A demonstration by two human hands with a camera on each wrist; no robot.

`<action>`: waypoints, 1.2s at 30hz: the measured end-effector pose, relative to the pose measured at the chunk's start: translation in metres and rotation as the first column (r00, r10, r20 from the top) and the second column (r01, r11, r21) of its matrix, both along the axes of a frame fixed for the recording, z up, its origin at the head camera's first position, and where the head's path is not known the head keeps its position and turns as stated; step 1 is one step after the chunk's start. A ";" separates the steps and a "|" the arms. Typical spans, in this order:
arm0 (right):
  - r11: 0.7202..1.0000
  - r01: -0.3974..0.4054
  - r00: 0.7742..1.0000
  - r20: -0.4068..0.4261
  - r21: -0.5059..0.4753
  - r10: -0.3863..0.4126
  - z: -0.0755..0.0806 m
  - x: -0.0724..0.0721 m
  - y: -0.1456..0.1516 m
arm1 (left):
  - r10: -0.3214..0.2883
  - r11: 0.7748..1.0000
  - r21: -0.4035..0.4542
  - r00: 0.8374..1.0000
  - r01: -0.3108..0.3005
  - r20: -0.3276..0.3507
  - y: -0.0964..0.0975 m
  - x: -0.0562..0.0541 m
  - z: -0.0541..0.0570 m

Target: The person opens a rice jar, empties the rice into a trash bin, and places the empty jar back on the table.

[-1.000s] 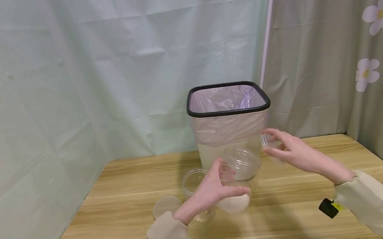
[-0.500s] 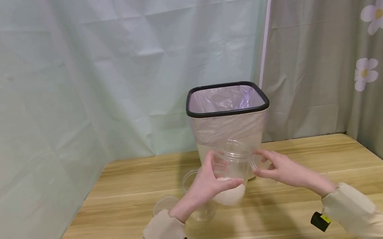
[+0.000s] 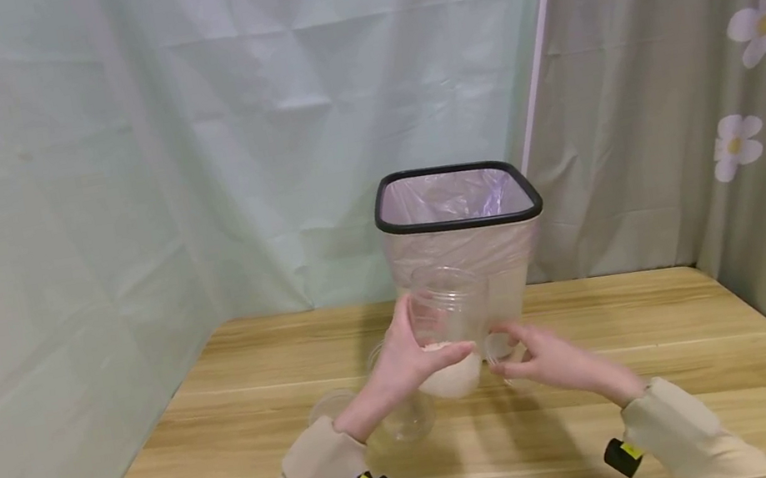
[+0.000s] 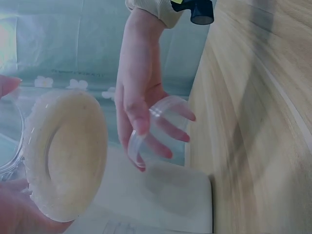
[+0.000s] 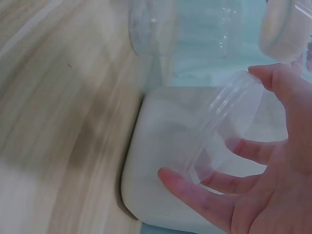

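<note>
My left hand (image 3: 400, 367) grips a clear plastic jar (image 3: 453, 295) above the table. White grainy stuff (image 3: 454, 379) fills its lower part, and its open mouth points up with a slight tilt. The left wrist view looks at the jar's base (image 4: 73, 153). Just right of the jar, my right hand (image 3: 556, 362) holds a clear round lid (image 5: 234, 107) by its rim, standing on edge between thumb and fingers. Behind my left hand, a second clear jar (image 3: 409, 421) stands on the table, partly covered. Left of it lies another clear lid (image 3: 330, 404).
A light bin (image 3: 511, 277) with a black rim and a plastic liner stands behind both hands. The wooden table (image 3: 656, 413) runs back to pale curtains (image 3: 264, 166) on the left and rear, with a flowered curtain at right.
My right hand has come leftward and down with the lid, close to the jar. My left hand has lifted the jar slightly, moved it left and turned it more upright.
</note>
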State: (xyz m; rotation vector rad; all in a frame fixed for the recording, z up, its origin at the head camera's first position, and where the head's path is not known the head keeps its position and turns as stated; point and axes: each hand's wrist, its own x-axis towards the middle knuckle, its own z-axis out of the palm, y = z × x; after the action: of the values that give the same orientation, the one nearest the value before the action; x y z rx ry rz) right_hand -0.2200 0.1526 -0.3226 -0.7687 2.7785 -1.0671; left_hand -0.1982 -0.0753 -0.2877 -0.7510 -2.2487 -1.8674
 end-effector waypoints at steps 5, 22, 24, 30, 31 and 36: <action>1.000 0.006 0.999 0.051 -0.006 -0.006 -0.007 0.002 -0.004 | 0.021 0.999 0.043 1.000 -0.020 -0.015 -0.001 -0.003 -0.001; 0.992 -0.102 0.995 0.026 0.077 0.101 -0.024 0.003 -0.018 | 0.056 0.980 0.197 0.996 -0.040 -0.075 -0.012 -0.004 0.006; 0.992 -0.097 0.995 0.035 0.085 0.095 -0.026 0.003 -0.019 | 0.056 0.976 0.217 0.993 -0.032 -0.108 -0.013 -0.005 0.007; 0.994 -0.070 0.996 0.060 0.086 0.065 -0.032 0.001 -0.023 | 0.078 0.969 0.242 0.986 -0.041 -0.146 -0.016 -0.005 0.009; 0.994 -0.068 0.996 0.057 0.086 0.063 -0.033 0.001 -0.024 | 0.080 0.969 0.245 0.987 -0.043 -0.143 -0.016 -0.005 0.009; 0.990 -0.069 0.998 0.019 0.121 0.067 -0.036 0.000 -0.030 | 0.087 0.964 0.260 0.989 -0.053 -0.120 -0.018 -0.003 0.011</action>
State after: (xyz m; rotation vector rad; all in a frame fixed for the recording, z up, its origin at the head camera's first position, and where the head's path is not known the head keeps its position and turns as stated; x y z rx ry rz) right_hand -0.2205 0.1230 -0.3586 -0.8302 2.7521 -0.8795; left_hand -0.2017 -0.0931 -0.2766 -0.7177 -1.8835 -1.9622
